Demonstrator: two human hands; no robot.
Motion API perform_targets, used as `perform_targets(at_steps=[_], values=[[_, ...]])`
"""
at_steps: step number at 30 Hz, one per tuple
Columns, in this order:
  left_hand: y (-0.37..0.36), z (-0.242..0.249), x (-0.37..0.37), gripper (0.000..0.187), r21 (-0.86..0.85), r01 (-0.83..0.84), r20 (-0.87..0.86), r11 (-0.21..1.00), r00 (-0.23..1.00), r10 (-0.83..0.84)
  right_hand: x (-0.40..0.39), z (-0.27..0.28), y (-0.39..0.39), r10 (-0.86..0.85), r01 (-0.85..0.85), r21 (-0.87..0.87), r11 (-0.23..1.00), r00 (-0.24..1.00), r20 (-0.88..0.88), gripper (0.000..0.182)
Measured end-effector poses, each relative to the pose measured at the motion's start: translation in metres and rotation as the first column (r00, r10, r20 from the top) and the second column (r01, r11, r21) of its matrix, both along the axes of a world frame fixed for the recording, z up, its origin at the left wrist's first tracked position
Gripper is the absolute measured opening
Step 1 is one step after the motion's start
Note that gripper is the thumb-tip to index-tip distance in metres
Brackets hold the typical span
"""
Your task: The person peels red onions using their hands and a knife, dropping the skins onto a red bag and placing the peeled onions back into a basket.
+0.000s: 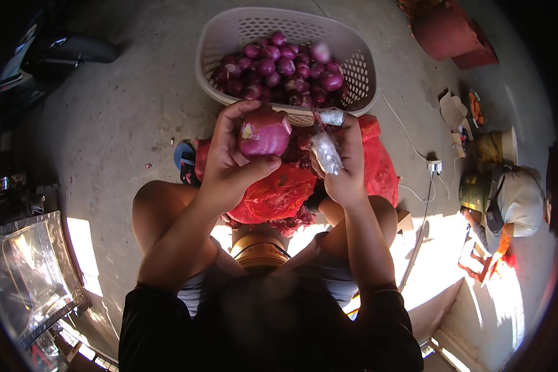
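Workpiece: one purple onion [265, 134], just off centre toward 11 o'clock, in the left hand [226, 167]. Left grip: thumb along the lower edge, fingers curled around the far side. The right hand [346, 162] is at 1 o'clock, apart from the onion, with fingers bent and silvery wrapping [326, 153] at the thumb and a fingertip; whether it grips a tool cannot be told.

Recommended practice: support the onion from below and behind, leaving the pale patch and the end facing the right hand accessible. Keep the left thumb low, clear of that end. Use light, short strokes or pulls; a smooth onion is likely to roll under excess pressure. Work above the red mesh bag [273, 195], directly beneath the hands, clear of the plastic basket [206, 74] of onions at 12 o'clock.
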State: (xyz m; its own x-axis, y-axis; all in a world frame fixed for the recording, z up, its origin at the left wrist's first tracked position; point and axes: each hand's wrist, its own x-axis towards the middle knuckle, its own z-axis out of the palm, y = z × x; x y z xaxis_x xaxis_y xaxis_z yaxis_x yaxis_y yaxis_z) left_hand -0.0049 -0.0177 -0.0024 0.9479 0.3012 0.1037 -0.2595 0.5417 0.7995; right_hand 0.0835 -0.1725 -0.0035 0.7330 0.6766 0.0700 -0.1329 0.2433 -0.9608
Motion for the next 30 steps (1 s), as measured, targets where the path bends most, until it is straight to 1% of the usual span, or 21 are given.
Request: perform_targets(at_steps=[2, 3, 5, 8, 9, 11, 13, 16, 18, 20, 23, 26, 29, 30], values=[[-0.001, 0.001, -0.001, 0.071, -0.031, -0.001, -0.042, 1.0, 0.999, 0.0, -0.006, 0.003, 0.002, 0.04, -0.04, 0.004, 0.999, 0.997, 0.068, 0.042], [-0.001, 0.001, -0.001, 0.069, 0.01, -0.012, -0.033, 1.0, 0.999, 0.012, -0.009, 0.004, 0.003, 0.057, -0.057, -0.005, 0.998, 0.992, 0.117, 0.043], [-0.002, 0.001, -0.001, 0.067, 0.093, -0.03, -0.014, 0.995, 0.999, 0.032, -0.012, 0.003, 0.007, 0.107, -0.107, 0.016, 0.994, 0.994, -0.004, 0.045], [-0.006, -0.006, 0.001, 0.065, 0.189, -0.092, 0.131, 0.978, 0.989, 0.068, -0.014, 0.006, 0.01, 0.112, -0.114, -0.031, 0.993, 0.991, -0.075, 0.044], [-0.006, -0.007, 0.002, 0.065, 0.232, -0.104, 0.144, 0.967, 0.987, 0.072, -0.014, 0.007, 0.011, 0.111, -0.117, -0.053, 0.992, 0.989, -0.095, 0.044], [-0.004, -0.01, 0.003, 0.064, 0.313, -0.13, 0.169, 0.941, 0.982, 0.079, -0.014, 0.006, 0.01, 0.105, -0.108, -0.051, 0.993, 0.992, -0.073, 0.044], [-0.002, -0.01, 0.005, 0.064, 0.333, -0.138, 0.161, 0.933, 0.983, 0.088, -0.014, 0.007, 0.01, 0.095, -0.098, -0.034, 0.995, 0.992, -0.077, 0.044], [-0.001, -0.009, 0.007, 0.064, 0.362, -0.15, 0.161, 0.92, 0.982, 0.096, -0.011, 0.006, 0.005, 0.129, -0.133, -0.028, 0.991, 0.985, -0.112, 0.044], [0.0, -0.01, 0.007, 0.064, 0.392, -0.157, 0.163, 0.906, 0.982, 0.099, -0.01, 0.005, 0.005, 0.13, -0.134, -0.028, 0.991, 0.986, -0.103, 0.044], [0.003, -0.01, 0.007, 0.064, 0.435, -0.161, 0.162, 0.886, 0.982, 0.098, -0.012, 0.006, 0.009, 0.099, -0.1, -0.026, 0.995, 0.994, -0.036, 0.043], [0.0, -0.012, 0.006, 0.063, 0.419, -0.186, 0.177, 0.889, 0.977, 0.121, -0.011, 0.003, 0.01, 0.078, -0.074, -0.034, 0.997, 0.985, 0.151, 0.041], [-0.002, -0.01, 0.005, 0.063, 0.429, -0.202, 0.183, 0.88, 0.974, 0.134, -0.011, 0.004, 0.008, 0.07, -0.068, -0.016, 0.998, 0.983, 0.168, 0.038], [-0.003, -0.012, 0.004, 0.063, 0.385, -0.168, 0.205, 0.907, 0.974, 0.093, -0.013, 0.004, 0.006, 0.062, -0.061, -0.018, 0.998, 0.994, 0.092, 0.036], [-0.004, -0.011, 0.004, 0.064, 0.343, -0.149, 0.194, 0.927, 0.977, 0.085, -0.013, 0.003, 0.006, 0.056, -0.056, -0.014, 0.998, 0.997, 0.062, 0.035]])
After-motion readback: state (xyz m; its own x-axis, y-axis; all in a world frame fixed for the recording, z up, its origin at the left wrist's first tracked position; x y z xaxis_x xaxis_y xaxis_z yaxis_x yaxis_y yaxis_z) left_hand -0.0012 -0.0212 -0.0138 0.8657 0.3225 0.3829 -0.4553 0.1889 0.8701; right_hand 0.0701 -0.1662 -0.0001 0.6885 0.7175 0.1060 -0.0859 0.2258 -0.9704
